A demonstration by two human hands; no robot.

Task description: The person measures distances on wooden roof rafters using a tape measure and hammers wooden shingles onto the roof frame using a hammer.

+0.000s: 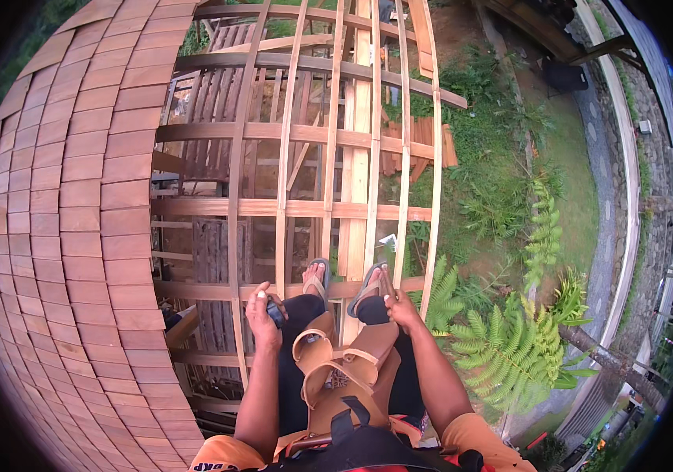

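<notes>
Looking down, I see my left hand (263, 315) closed around a small dark object that I cannot make out, beside my left knee. My right hand (399, 307) is curled beside my right knee, near a sandaled foot; what it holds, if anything, is unclear. A tan leather tool pouch (340, 366) with several pockets hangs between my thighs. My sandaled feet (314, 275) (368, 283) rest on a lattice of pale timber battens (329, 206), one foot on each side of a wider board (352, 173).
Overlapping wooden shingles (85, 228) cover the roof at left. Through the open lattice, weathered planks (211, 259) show below. At right, far below, lie ferns (494, 354), grass, stacked reddish boards (415, 149), a stone path and a long pale beam (631, 197).
</notes>
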